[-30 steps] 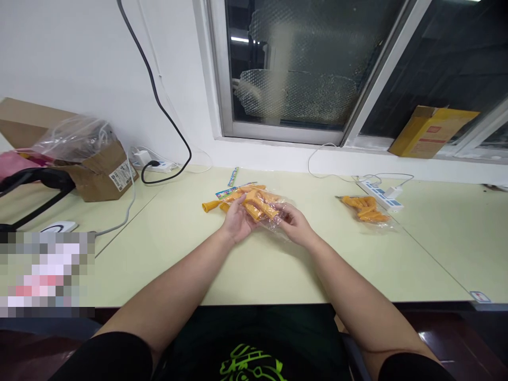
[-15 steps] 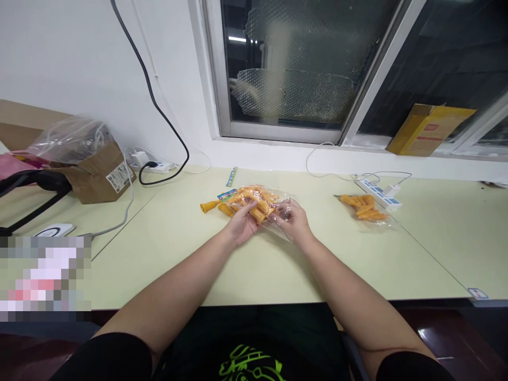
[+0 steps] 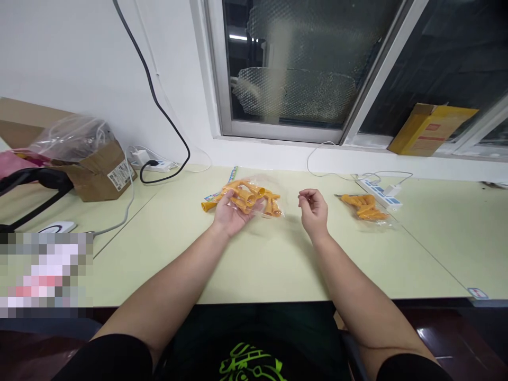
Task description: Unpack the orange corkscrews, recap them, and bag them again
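Note:
My left hand (image 3: 233,218) is closed round a clear plastic bag (image 3: 260,211) at the middle of the table, the thumb on top and the other fingers mostly hidden under it. Several orange-yellow plastic horn-shaped pieces (image 3: 246,198) with flared ends show in and around the bag. One flared piece (image 3: 209,206) sticks out to the left, by a colourful printed card (image 3: 211,196). Apart from the bag, to its right, my right hand (image 3: 315,211) is raised with its fingers curled and the thumb against the index finger; whether anything is pinched there I cannot make out.
Another clear bag of orange pieces (image 3: 365,207) lies at the right, beside a power strip (image 3: 379,192). A printed strip (image 3: 233,173) lies behind my left hand. A cardboard box (image 3: 101,177) stands at the left near a black cable (image 3: 174,132).
My right hand has let go of the bag and moved a little to the right. The bag has spread and turned in my left hand, with horn ends now facing me.

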The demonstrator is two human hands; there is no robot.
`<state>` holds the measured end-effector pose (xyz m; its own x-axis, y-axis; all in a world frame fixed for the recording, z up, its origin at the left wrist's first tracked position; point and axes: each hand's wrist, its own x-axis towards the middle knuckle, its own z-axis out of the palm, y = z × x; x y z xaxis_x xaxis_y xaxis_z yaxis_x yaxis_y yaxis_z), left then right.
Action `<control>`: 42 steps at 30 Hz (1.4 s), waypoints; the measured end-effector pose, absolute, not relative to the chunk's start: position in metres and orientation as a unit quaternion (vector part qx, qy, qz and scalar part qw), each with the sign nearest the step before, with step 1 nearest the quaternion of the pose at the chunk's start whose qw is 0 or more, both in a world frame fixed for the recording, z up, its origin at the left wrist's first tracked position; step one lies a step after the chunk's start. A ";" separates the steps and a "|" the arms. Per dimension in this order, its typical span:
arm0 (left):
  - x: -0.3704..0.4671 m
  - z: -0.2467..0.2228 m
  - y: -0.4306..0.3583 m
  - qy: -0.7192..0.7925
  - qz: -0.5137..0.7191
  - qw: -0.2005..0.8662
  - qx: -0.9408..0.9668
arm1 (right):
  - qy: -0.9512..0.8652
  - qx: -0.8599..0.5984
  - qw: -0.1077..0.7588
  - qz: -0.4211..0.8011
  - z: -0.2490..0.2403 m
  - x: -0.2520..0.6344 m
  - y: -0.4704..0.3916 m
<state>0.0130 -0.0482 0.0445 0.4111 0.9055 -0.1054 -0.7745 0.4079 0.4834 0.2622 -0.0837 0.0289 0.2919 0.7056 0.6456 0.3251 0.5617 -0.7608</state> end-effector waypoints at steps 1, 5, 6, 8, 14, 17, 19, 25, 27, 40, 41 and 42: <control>0.011 0.045 -0.047 0.174 0.517 0.819 0.179 | -0.597 -0.472 0.631 0.149 0.025 0.265 -0.079; 0.008 0.045 -0.045 0.156 0.524 0.819 0.176 | -0.739 -0.514 0.403 0.161 0.003 0.262 -0.068; 0.008 0.045 -0.045 0.151 0.523 0.820 0.177 | -0.761 -0.524 0.353 0.151 -0.001 0.259 -0.067; 0.008 0.044 -0.045 0.141 0.520 0.823 0.177 | -0.775 -0.554 0.273 0.133 -0.004 0.254 -0.067; 0.006 0.041 -0.043 0.134 0.513 0.828 0.182 | -0.727 -0.634 0.228 0.134 0.010 0.259 -0.070; 0.004 0.040 -0.042 0.146 0.508 0.829 0.182 | -0.673 -0.663 0.291 0.149 0.013 0.274 -0.069; 0.003 0.040 -0.042 0.153 0.504 0.830 0.183 | -0.624 -0.670 0.371 0.152 0.014 0.284 -0.067; 0.003 0.039 -0.041 0.151 0.516 0.824 0.178 | -0.439 -0.536 0.691 0.204 0.029 0.296 -0.065; 0.004 0.040 -0.042 0.147 0.526 0.820 0.172 | -0.393 -0.463 0.763 0.221 0.038 0.296 -0.068; 0.013 0.039 -0.045 0.160 0.555 0.793 0.191 | -0.565 -0.361 0.624 0.401 0.050 0.273 -0.094; 0.013 0.040 -0.045 0.161 0.558 0.791 0.195 | -0.567 -0.361 0.629 0.392 0.048 0.271 -0.094; 0.014 0.040 -0.046 0.161 0.561 0.788 0.198 | -0.566 -0.359 0.632 0.389 0.047 0.269 -0.094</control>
<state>0.0141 -0.0456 0.0401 0.3193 0.9471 -0.0318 -0.8197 0.2929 0.4923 0.2685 -0.0938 0.0473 0.0568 0.8977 0.4369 -0.0848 0.4404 -0.8938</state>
